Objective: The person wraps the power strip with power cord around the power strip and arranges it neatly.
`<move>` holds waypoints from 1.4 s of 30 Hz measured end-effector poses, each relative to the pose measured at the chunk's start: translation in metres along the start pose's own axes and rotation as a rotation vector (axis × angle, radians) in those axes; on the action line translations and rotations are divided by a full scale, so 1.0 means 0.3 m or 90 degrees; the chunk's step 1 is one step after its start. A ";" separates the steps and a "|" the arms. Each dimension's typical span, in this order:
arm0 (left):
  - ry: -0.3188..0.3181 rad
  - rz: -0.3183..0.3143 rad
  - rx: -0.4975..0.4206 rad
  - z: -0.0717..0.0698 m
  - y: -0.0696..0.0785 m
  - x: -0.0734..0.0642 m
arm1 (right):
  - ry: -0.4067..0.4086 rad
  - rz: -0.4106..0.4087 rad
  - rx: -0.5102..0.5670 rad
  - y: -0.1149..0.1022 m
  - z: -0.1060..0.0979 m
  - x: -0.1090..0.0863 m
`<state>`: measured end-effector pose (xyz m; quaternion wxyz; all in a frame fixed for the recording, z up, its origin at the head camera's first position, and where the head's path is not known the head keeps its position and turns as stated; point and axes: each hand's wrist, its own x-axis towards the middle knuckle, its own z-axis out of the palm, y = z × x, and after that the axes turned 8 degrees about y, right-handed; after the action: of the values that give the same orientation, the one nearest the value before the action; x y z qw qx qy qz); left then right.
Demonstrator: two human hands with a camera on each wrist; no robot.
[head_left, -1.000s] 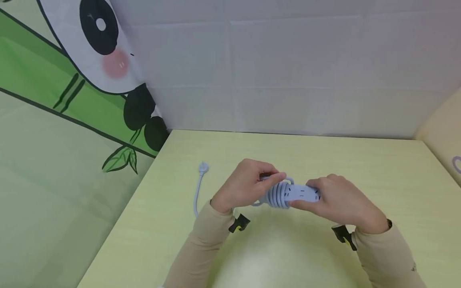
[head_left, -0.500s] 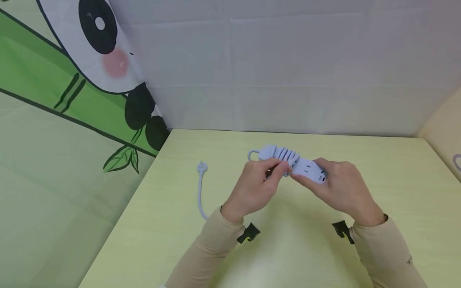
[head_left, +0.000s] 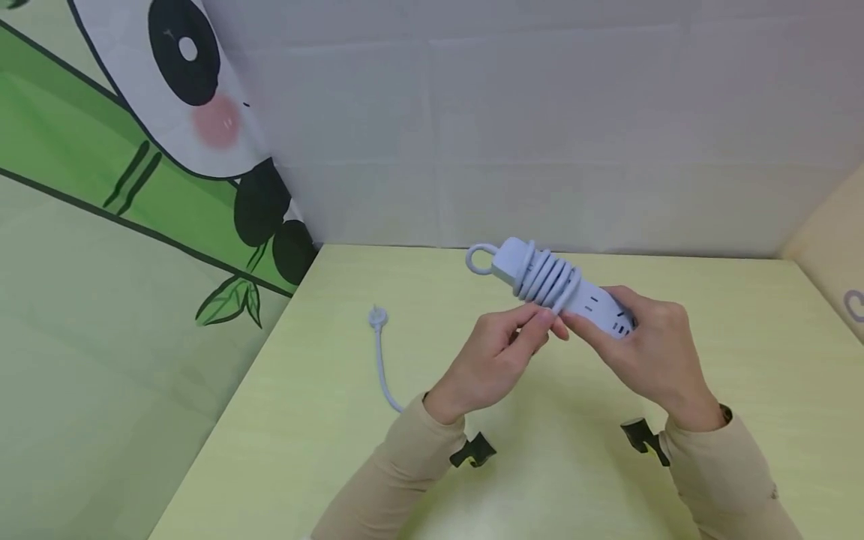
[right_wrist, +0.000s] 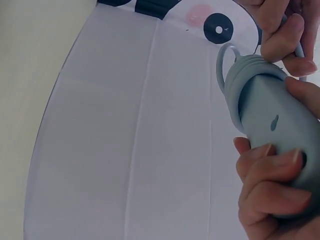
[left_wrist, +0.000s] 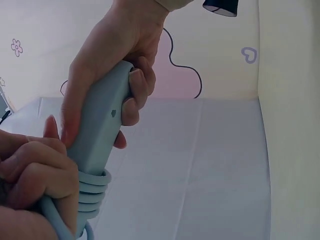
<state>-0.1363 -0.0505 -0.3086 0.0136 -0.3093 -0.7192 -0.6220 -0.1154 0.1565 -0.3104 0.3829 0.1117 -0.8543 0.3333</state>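
A pale power strip [head_left: 592, 304] is held up over the table, tilted with its far end to the upper left. Several turns of its cord [head_left: 548, 279] wrap round the body, and a cord loop sticks out past the far end. My right hand [head_left: 651, 349] grips the near end, thumb on the socket face and fingers curled round the back, as the left wrist view shows. Beside it my left hand [head_left: 496, 356] pinches the cord at the lower edge of the wraps. The plug [head_left: 378, 317] lies on the table at left, its cord running under the left sleeve.
The pale wooden table [head_left: 729, 322] ends at a grey-white cloth backdrop [head_left: 574, 135]. A panda and bamboo print [head_left: 196, 97] covers the left side, and a cream panel stands at right. Black camera mounts [head_left: 474, 450] sit on both wrists.
Both hands have raised the power strip and tilted its far end up and away. My left hand has moved from over the wraps to below them. The plug's cord has shifted slightly right.
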 end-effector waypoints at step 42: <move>-0.342 -0.079 -0.156 -0.134 -0.163 0.051 | -0.223 0.338 0.393 -0.061 -0.088 -0.002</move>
<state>-0.1859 -0.0819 -0.3369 -0.2527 -0.4179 -0.6339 -0.5997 -0.0915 0.1601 -0.2892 0.0822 0.0520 -0.7660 0.6355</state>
